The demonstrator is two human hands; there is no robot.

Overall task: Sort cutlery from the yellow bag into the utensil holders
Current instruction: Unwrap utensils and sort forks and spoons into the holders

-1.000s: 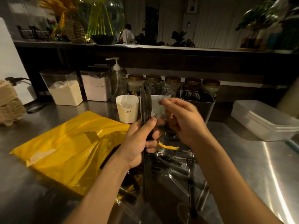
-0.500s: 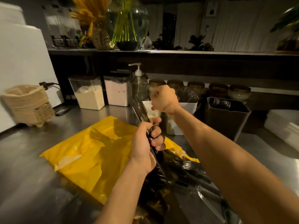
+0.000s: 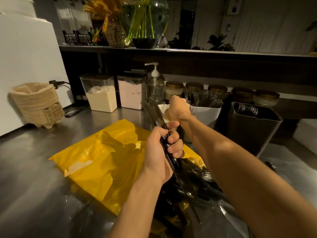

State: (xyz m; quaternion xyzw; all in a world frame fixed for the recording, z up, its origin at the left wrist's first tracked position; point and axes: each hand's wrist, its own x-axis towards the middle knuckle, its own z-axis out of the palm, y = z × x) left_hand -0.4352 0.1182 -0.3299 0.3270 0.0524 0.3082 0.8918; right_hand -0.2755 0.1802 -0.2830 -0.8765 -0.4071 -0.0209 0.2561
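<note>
Head camera, nearest first: a loose heap of black plastic cutlery (image 3: 197,184) lies on the brushed stainless-steel desk (image 3: 39,189), partly over the mouth of the crinkled glossy yellow plastic bag (image 3: 103,162), which lies flat to the left. Above the heap the left hand (image 3: 159,152) grips a tight bundle of black cutlery (image 3: 154,112), fingers wrapped round its middle, the ends slanting up and away. The right hand (image 3: 178,109) is curled into a fist just beyond the bundle's top; whether it pinches anything cannot be told. Behind it stand three holders: a small white cup (image 3: 160,107), a white square tub (image 3: 207,115) full of dark cutlery, and a dark square bin (image 3: 252,129) to the right. Further back are two clear boxy canisters of pale powder (image 3: 101,95), one clear pump bottle (image 3: 155,85) and five glass jars with dull gold lids (image 3: 217,89). At far left sits a stack of moulded pulp trays (image 3: 36,103). On the dark shelf above, a round glass vase (image 3: 145,19) holds green stems beside a woven basket (image 3: 116,34) and two small black signs (image 3: 77,37) whose writing is too blurred to read.
</note>
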